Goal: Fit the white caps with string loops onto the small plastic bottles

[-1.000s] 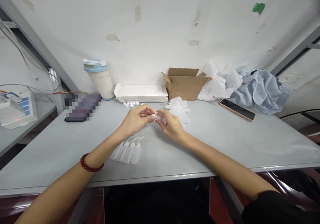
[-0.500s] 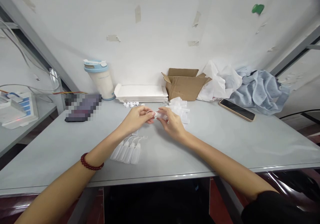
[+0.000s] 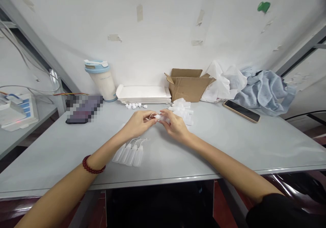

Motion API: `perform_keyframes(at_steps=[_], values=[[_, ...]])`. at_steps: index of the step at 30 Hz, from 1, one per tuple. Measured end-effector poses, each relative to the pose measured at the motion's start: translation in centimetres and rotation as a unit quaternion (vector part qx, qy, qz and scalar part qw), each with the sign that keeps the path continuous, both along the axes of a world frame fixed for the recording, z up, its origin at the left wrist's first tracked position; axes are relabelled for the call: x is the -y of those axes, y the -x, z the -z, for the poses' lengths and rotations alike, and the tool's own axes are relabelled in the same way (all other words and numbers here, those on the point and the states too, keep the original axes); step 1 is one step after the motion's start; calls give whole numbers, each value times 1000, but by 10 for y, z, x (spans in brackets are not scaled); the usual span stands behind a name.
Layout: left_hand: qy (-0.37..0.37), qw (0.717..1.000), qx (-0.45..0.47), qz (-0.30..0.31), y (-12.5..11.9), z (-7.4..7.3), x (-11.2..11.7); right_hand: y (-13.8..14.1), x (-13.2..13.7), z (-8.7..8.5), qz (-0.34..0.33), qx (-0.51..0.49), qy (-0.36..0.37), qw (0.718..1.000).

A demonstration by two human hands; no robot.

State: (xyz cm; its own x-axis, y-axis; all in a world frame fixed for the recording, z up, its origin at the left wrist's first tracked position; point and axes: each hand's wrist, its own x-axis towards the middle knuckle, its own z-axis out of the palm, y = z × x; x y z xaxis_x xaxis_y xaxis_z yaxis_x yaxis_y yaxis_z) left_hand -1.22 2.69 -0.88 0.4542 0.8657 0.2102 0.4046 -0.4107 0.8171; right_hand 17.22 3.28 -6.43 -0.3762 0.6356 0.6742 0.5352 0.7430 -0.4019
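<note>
Over the middle of the grey table (image 3: 229,143) my two hands meet around one small clear plastic dropper bottle (image 3: 163,118). My right hand (image 3: 175,126) grips the bottle's body. My left hand (image 3: 139,122) pinches its white cap end (image 3: 157,117) with thumb and fingertips. A row of several capped bottles (image 3: 129,153) lies flat on the table just below my left wrist. A loose pile of uncapped clear bottles (image 3: 183,109) sits right behind my right hand. Small white caps (image 3: 134,105) are scattered further back.
Along the wall stand a blue-lidded cup (image 3: 102,80), a flat white stack (image 3: 144,94), an open cardboard box (image 3: 188,84), white plastic bags (image 3: 221,82) and blue cloth (image 3: 267,90). A phone (image 3: 241,111) lies at right, a dark blurred object (image 3: 84,108) at left.
My hands stay together on the bottle. The left fingers have shifted along the cap end and the white cap now shows between both hands.
</note>
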Motion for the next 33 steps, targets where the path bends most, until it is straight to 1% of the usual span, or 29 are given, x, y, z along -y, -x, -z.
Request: perform_keyframes(at_steps=[4,7,13,17,23,27,29,33], values=[[46,998,-6,-29,1,1,-2,2,1,1,5,4,-22,1000],[83,996,7,-29,1,0,-3,2,2,2,7,10,-47,999],[81,994,52,-47,1,-7,-1,1,-2,1,42,3,-92,995],[74,995,54,-44,0,-11,0,-1,-3,-2,37,13,-68,997],[9,998,34,-49,0,-8,2,-3,1,-5,32,-5,-2,999],[5,998,40,-46,-1,-8,3,-2,2,-7,32,-27,43,998],[22,998,48,-39,0,-9,2,-1,2,-7,30,-33,33,998],[75,996,54,-19,2,-8,-3,0,3,-6,19,-32,-23,999]])
